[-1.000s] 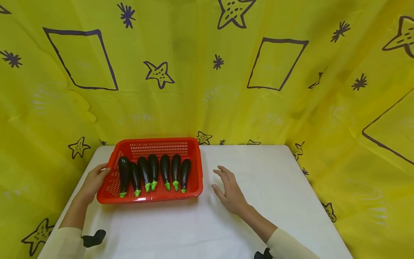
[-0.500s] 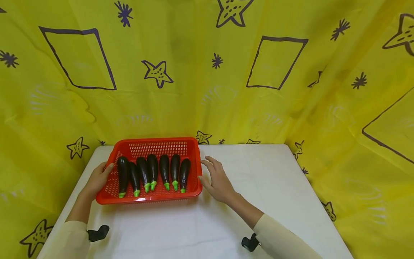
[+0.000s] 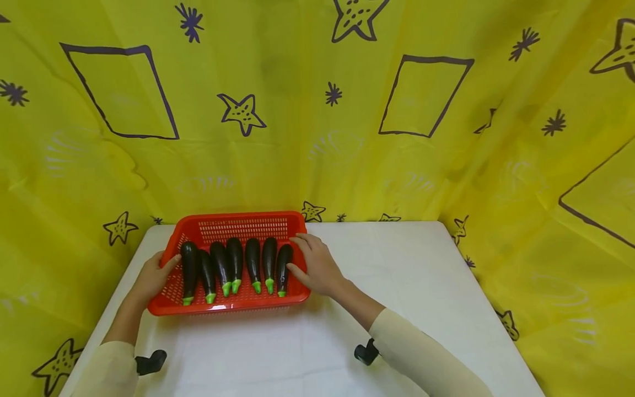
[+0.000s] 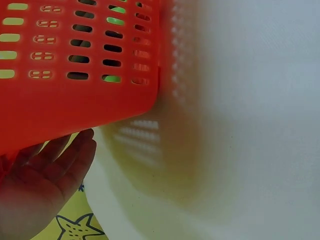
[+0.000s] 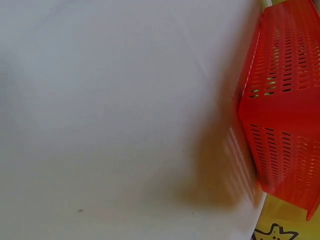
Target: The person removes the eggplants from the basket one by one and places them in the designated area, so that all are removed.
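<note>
In the head view, a red plastic basket [image 3: 228,303] with slotted walls sits on the white table. Several dark eggplants [image 3: 252,264] with green stem ends lie side by side in it. My left hand [image 3: 151,278] holds the basket's left rim. Its thumb reaches over the inside, close to the leftmost eggplant [image 3: 189,273]; the left wrist view shows the other fingers [image 4: 70,160] outside, below the rim. My right hand [image 3: 319,267] extends over the right rim with loosely bent fingers, thumb tip close to the rightmost eggplant [image 3: 283,275]. Whether it touches that eggplant, I cannot tell.
A white-covered table [image 3: 397,286] extends to the right and in front of the basket. Yellow patterned curtains [image 3: 288,165] hang behind and at both sides. Dark wrist-worn devices [image 3: 367,352] show at both sleeves.
My right hand has moved left from beside the basket to over its right rim. My left thumb has shifted further over the left rim. The basket and eggplants have stayed in place.
</note>
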Tool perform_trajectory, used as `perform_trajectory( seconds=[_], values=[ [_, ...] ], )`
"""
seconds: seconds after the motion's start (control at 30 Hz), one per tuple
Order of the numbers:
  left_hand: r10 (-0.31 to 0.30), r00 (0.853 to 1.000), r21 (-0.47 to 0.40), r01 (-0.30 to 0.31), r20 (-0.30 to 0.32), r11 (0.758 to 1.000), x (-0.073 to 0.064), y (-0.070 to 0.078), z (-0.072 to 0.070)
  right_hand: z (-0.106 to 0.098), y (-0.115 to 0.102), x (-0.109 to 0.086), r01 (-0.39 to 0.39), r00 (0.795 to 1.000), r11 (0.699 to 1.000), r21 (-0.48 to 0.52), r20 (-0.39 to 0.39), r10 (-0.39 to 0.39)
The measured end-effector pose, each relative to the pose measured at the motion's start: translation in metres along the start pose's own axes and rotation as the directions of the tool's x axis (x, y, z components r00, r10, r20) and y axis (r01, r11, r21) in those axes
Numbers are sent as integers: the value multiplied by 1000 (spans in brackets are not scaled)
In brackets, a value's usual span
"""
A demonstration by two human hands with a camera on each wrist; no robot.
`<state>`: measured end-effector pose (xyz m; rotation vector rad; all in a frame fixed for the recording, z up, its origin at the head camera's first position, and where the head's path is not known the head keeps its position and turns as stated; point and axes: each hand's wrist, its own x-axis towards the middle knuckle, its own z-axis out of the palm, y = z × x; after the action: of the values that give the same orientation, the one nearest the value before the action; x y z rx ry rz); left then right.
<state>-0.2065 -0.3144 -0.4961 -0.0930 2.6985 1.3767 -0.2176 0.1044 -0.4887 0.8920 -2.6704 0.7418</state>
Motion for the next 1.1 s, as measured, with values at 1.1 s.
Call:
perform_trajectory(
  seconds=[1.1],
  values=[
    [-9,1000,-11,9,-8,1000,-2,3,1,35,2,76,78,925,888,-453,365,105]
  ],
)
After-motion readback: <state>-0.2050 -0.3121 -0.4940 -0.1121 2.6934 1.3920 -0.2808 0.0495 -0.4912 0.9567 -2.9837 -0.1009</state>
